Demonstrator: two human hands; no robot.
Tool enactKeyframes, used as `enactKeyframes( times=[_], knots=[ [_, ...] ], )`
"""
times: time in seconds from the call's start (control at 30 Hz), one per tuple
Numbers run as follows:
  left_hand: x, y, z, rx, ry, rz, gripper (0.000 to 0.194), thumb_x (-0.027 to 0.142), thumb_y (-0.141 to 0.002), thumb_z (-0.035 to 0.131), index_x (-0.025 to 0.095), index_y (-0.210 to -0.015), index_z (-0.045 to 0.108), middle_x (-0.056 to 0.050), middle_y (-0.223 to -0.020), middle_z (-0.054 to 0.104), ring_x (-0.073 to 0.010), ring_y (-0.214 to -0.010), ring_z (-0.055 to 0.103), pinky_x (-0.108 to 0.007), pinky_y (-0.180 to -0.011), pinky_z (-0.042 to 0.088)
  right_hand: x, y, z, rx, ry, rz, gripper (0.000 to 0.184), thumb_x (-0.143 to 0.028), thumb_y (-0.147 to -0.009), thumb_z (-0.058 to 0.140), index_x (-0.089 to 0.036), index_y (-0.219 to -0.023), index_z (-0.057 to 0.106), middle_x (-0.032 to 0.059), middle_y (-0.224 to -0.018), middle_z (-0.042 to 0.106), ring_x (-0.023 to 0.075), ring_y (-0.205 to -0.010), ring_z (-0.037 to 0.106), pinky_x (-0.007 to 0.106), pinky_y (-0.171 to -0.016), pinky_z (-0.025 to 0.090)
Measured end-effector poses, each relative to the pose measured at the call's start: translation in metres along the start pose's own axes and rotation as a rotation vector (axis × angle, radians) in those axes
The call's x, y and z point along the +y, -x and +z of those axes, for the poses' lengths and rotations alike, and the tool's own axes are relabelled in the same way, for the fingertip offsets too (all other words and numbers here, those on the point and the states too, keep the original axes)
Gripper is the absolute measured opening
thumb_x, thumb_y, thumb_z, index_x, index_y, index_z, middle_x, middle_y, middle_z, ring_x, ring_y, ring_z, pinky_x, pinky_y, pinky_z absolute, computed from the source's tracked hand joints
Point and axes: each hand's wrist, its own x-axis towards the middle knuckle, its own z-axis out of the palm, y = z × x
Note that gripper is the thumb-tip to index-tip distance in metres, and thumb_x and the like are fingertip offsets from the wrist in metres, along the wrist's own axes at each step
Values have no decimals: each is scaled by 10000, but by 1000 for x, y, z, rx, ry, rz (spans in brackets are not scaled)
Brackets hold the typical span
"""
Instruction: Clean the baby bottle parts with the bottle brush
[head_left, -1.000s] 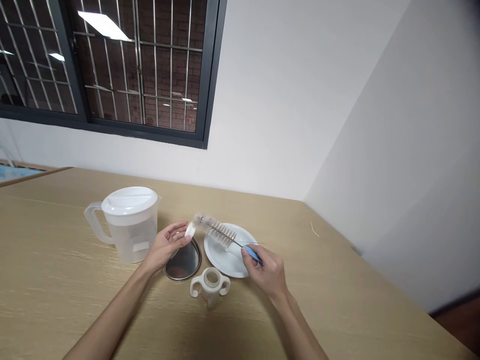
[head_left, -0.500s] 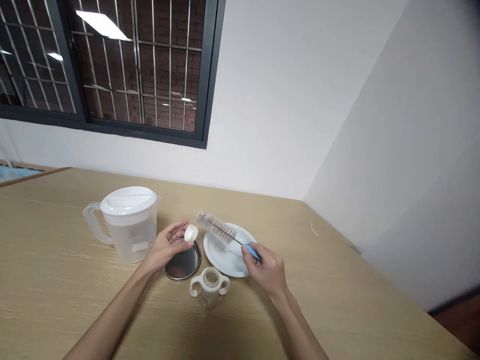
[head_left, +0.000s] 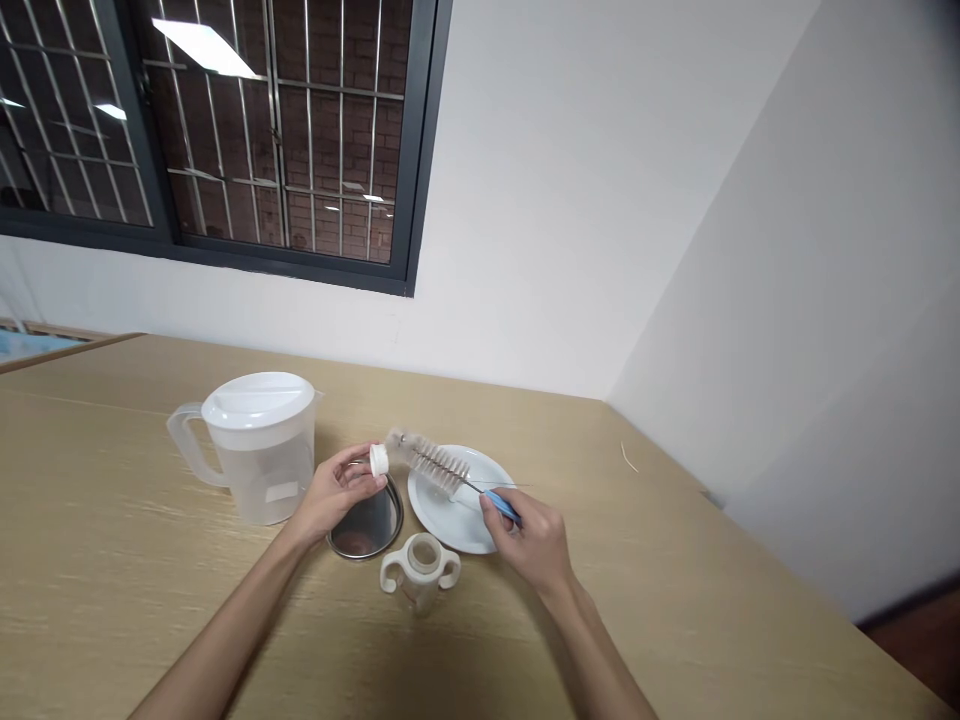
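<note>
My left hand (head_left: pixel 330 492) is closed on a small white cap (head_left: pixel 379 460), held above a round metal bowl (head_left: pixel 367 527). My right hand (head_left: pixel 529 540) grips the blue handle of a bottle brush (head_left: pixel 435 462). The brush's white bristles point left, and their tip is at the cap. The brush hangs over a white plate (head_left: pixel 469 524). In front of the bowl stands a small clear bottle with two white handles (head_left: pixel 420 572), its mouth uncovered.
A translucent plastic pitcher (head_left: pixel 255 448) with a white lid stands left of my left hand on the wooden table (head_left: pixel 112 560). White walls meet at a corner behind the table's far right edge. A barred window is at the upper left.
My left hand turned the cap: half a second ago its round face pointed at the camera, now it is back edge-on at the brush tip. The brush shifted slightly left.
</note>
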Motion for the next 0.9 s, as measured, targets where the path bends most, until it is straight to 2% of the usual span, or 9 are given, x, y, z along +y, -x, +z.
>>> enactKeyframes(
  times=[0.23, 0.4, 0.6, 0.8, 0.9],
  knots=[
    [-2, -1, -2, 37, -58, 30, 669, 382, -686, 813, 192, -1268, 542, -123, -1299, 606, -203, -1010, 654, -342, -893, 528, 2, 1, 1, 17, 14, 9, 146, -267, -893, 613, -154, -842, 691, -35, -549, 543, 73, -482, 483, 197, -540, 376],
    [-5, -2, -1, 13, -9, -16, 654, 375, -664, 829, 161, -1200, 522, -133, -1182, 677, -232, -1057, 660, -381, -964, 506, 0, 1, 0, 35, -10, -4, 129, -251, -889, 616, -147, -861, 687, -27, -559, 552, 78, -487, 486, 200, -544, 385],
    [-8, -2, -2, -82, -10, 10, 609, 346, -687, 816, 160, -1194, 534, -140, -1217, 669, -255, -1126, 636, -405, -997, 489, -2, 1, 1, -8, -6, -25, 139, -264, -890, 615, -158, -838, 689, -32, -551, 544, 77, -482, 490, 200, -534, 377],
    [-9, -3, -4, -46, -66, 48, 595, 362, -697, 807, 163, -1206, 570, -141, -1220, 669, -271, -1095, 652, -404, -947, 517, 5, 0, -2, 41, 46, 50, 156, -285, -897, 610, -163, -847, 695, -24, -568, 570, 82, -490, 508, 199, -534, 382],
    [-9, -4, -3, -27, -51, 21, 612, 350, -651, 839, 158, -1171, 579, -142, -1190, 690, -269, -1105, 654, -404, -969, 513, 1, 0, -2, 41, 14, 23, 143, -272, -897, 610, -158, -863, 690, -23, -573, 578, 80, -488, 506, 199, -538, 386]
  ],
)
